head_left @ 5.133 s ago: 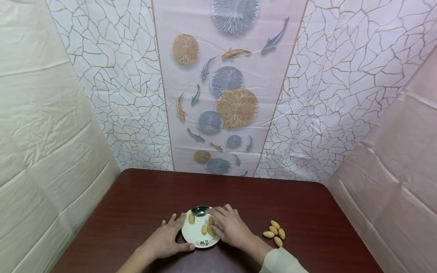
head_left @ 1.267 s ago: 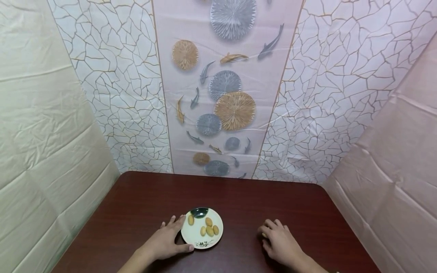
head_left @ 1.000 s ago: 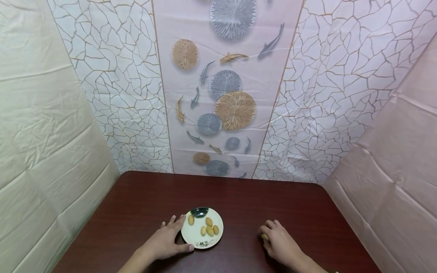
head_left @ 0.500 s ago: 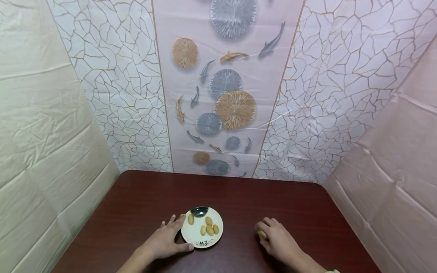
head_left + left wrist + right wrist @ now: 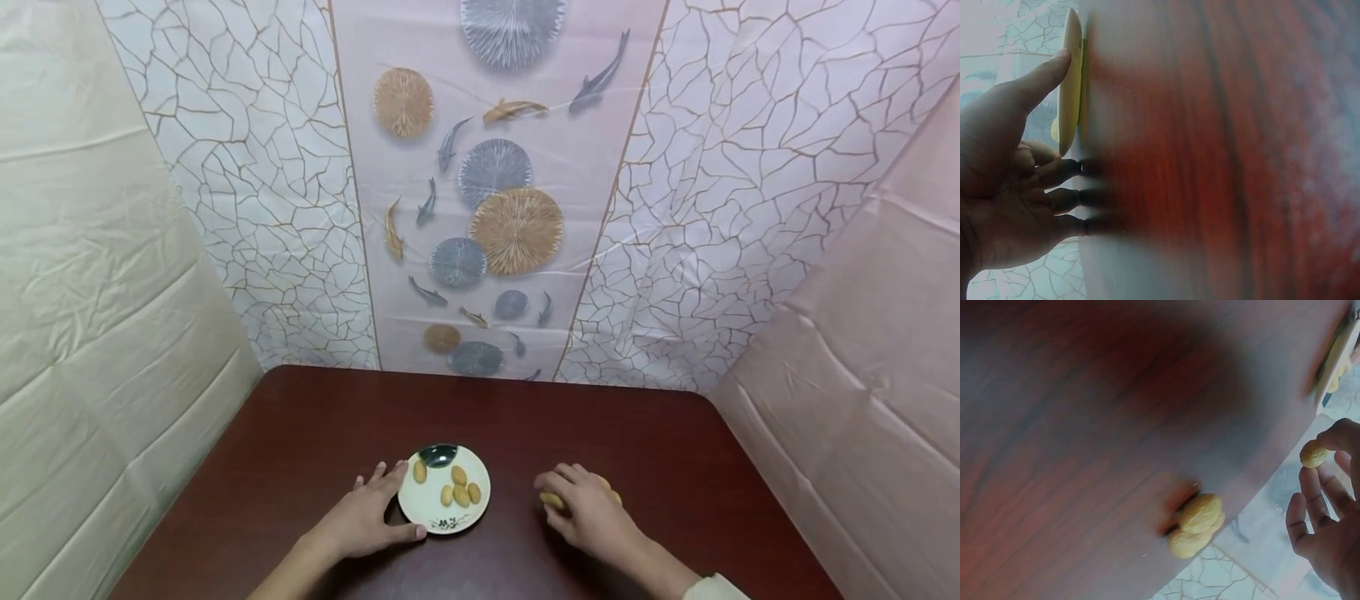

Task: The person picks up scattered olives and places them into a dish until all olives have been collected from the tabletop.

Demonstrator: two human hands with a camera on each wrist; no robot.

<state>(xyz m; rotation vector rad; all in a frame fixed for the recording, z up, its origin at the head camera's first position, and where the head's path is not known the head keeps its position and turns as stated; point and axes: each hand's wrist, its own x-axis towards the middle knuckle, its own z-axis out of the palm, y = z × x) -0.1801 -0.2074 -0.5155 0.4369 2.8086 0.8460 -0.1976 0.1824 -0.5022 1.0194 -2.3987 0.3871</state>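
Observation:
A small round white plate [image 5: 423, 507], with a dark green patch and a floral motif, holds several small yellow oval, wrinkled, date-like pieces [image 5: 459, 476]. My left hand [image 5: 363, 518] spreads round its left side; in the left wrist view the thumb rests against the rim [image 5: 1070, 81] and the other fingertips reach down to the tabletop. To the plate's right, my right hand [image 5: 588, 510] pinches one yellow oval piece [image 5: 1314, 454] between thumb and fingertips, clear of the tabletop. More yellow oval pieces [image 5: 1200, 515] lie on the table, partly hidden behind that hand in the head view.
The dark red-brown wooden table [image 5: 337, 417] has rounded far corners. Behind it hangs a patterned cloth [image 5: 480, 208] with fish and round shapes. Plain pale cloth [image 5: 112, 333] covers the left side, with similar cloth [image 5: 862, 375] on the right.
My right hand went from the plate to the loose pieces, took one, and has moved left with it, uncovering others. The left hand stays at the plate, which now shows more pieces.

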